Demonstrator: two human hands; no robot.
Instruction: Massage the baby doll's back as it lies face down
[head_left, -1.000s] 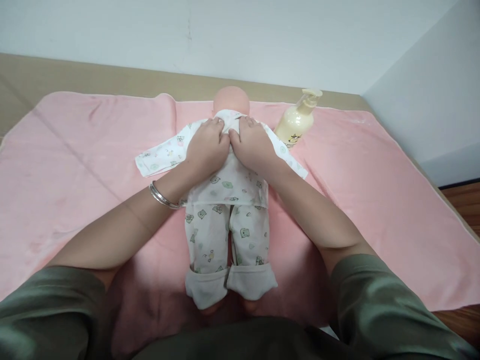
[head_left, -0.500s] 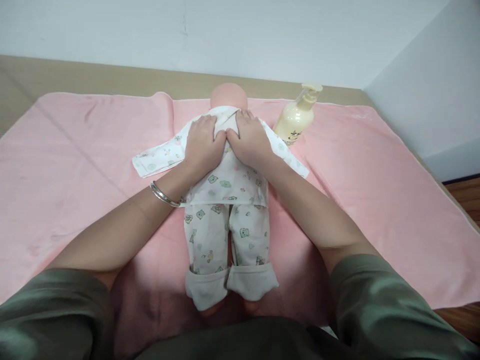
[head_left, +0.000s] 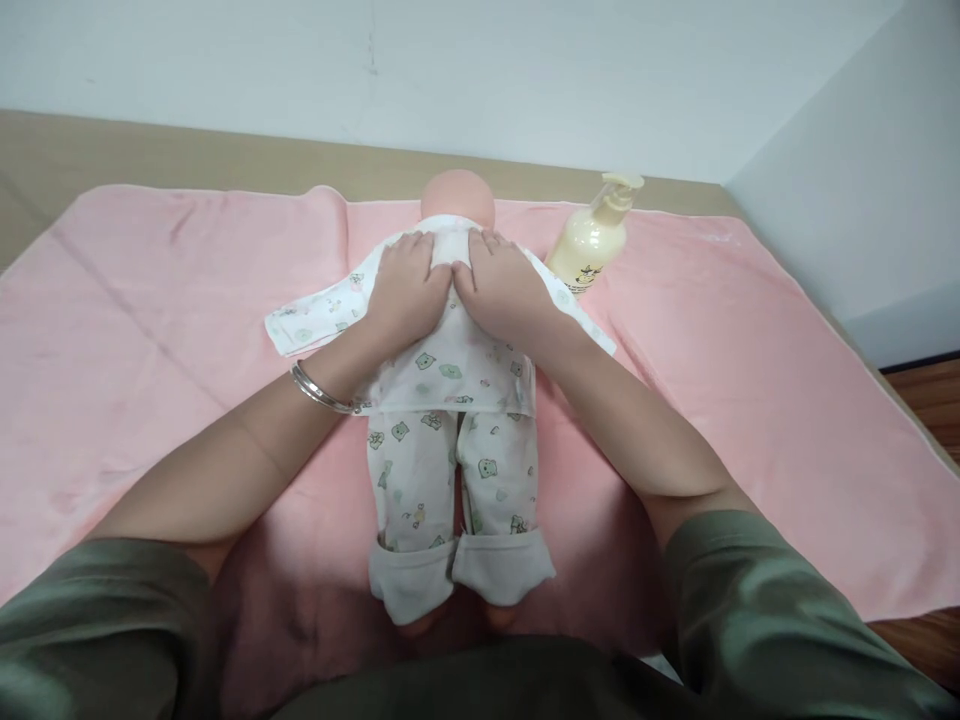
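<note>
A baby doll (head_left: 457,197) lies with its head away from me, wearing a white printed top (head_left: 457,375) and matching trousers (head_left: 495,470) with turned-up cuffs. My left hand (head_left: 411,290) rests on the left side of the upper top, fingers extended toward the collar, thumb toward the middle. On the right side, my right hand (head_left: 501,285) lies the same way, its thumb close to the left thumb. Neither hand grips anything visible. The doll's sleeves spread out to both sides, and its feet barely show below the cuffs.
A pale yellow pump bottle (head_left: 592,240) stands beside the doll's right-hand sleeve. Beneath everything is a pink blanket (head_left: 750,400) over a wooden-coloured surface (head_left: 225,155), with a pale wall (head_left: 487,80) behind. Wood flooring shows at the far right.
The fabric at the collar between my hands lies flatter, its diagonal fold gone. My hands have shifted only slightly on the top.
</note>
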